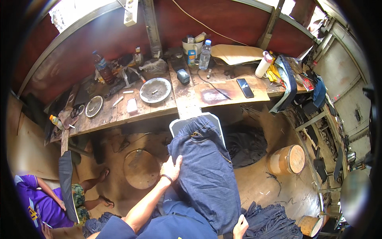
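Observation:
A pair of dark blue jeans (pixel 205 175) lies spread over a white-edged board (pixel 174 126) and down across my lap. Its waistband end, with orange stitching, rests on the board. My left hand (pixel 171 169), with a dark band at the wrist, grips the left edge of the denim near the waist. Down at the lower right, my right hand (pixel 240 228) pinches the edge of the same jeans; part of this hand is cut off by the frame. Most of the board is hidden under the cloth.
A wooden bench (pixel 184 93) ahead carries a round plate (pixel 155 91), a water bottle (pixel 205 55) and a phone (pixel 244 88). Dark denim piles (pixel 268 221) lie at lower right, near a drum (pixel 288 159). At left sits a person in a purple shirt (pixel 45 205).

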The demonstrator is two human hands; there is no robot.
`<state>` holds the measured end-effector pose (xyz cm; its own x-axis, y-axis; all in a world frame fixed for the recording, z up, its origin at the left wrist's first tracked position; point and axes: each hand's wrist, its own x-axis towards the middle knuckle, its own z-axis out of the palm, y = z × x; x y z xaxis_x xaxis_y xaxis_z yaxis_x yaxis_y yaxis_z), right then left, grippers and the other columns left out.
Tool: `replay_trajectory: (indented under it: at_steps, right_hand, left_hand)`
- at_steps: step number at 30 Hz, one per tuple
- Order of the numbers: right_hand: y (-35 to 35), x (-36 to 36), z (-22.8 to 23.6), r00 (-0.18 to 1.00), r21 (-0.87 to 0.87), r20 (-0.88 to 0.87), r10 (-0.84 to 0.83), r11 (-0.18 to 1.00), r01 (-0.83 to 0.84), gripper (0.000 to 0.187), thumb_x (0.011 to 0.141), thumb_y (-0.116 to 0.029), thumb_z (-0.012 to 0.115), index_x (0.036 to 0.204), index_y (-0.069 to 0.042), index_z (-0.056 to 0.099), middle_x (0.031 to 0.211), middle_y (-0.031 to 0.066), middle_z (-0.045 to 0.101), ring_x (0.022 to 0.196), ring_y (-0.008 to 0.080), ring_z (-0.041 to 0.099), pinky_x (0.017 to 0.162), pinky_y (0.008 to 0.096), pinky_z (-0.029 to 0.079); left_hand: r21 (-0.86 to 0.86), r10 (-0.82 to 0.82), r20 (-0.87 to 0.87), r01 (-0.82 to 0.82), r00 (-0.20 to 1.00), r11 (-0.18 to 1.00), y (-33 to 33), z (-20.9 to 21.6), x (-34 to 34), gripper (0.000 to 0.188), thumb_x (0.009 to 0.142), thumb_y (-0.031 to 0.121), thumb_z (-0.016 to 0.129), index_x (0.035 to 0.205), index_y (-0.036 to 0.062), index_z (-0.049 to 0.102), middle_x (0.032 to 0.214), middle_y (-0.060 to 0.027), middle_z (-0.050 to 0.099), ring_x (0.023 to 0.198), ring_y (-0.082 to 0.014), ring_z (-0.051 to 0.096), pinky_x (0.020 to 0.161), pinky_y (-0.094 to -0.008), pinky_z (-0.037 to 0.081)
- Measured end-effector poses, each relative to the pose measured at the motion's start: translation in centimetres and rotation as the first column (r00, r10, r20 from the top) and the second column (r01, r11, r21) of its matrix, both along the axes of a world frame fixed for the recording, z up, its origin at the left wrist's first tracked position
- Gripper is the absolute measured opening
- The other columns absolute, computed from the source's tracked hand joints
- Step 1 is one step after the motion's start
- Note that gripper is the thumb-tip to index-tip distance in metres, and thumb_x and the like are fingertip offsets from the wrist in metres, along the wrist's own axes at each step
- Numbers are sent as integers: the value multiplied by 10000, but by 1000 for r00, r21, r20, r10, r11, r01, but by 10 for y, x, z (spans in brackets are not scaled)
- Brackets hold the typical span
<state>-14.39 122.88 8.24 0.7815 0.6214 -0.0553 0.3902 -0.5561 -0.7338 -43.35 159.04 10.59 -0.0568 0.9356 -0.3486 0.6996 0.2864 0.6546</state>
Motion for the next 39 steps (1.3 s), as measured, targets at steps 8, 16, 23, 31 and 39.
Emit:
replay_trajectory:
  at_steps: [8,16,23,31,39]
  right_hand:
    - [-25,35,-5,891,-167,-446,-86,986,11,537,1078,-367,590,652,-62,472,654,-73,404,630,73,326,544,332,271]
    - [53,60,44,985,-513,-166,41,850,-122,369,917,-431,729,990,-72,775,918,163,765,888,296,754,778,418,567]
    - [149,-19,55,998,-391,-34,-61,919,43,678,990,-667,516,1213,-37,633,1139,251,686,991,483,691,827,543,580]
    - [146,-29,31,979,-207,119,-165,960,187,547,1007,-567,551,1008,-59,753,932,217,722,837,416,722,716,508,588]
    - [148,-39,29,943,-158,173,-283,937,310,523,1019,-543,548,982,-56,734,908,171,732,831,380,725,740,491,581]
  left_hand:
    - [222,-104,246,48,964,974,2,-21,-18,526,1088,425,474,1008,-46,694,909,-274,717,865,-444,696,790,-468,524]
    - [132,-93,-45,99,995,986,9,-9,-22,596,1032,495,572,895,-75,680,850,-282,701,784,-421,677,745,-504,507]
    - [61,-142,-45,145,989,988,26,13,-14,600,1034,487,576,914,-85,713,869,-236,729,759,-381,654,764,-480,536]
    - [67,-292,-118,301,949,951,43,-3,-12,845,1017,676,468,900,-123,716,833,-288,717,752,-410,682,738,-510,546]
    - [36,-292,-193,304,937,952,45,14,0,923,996,728,443,985,-153,718,930,-356,708,830,-426,712,768,-534,554]
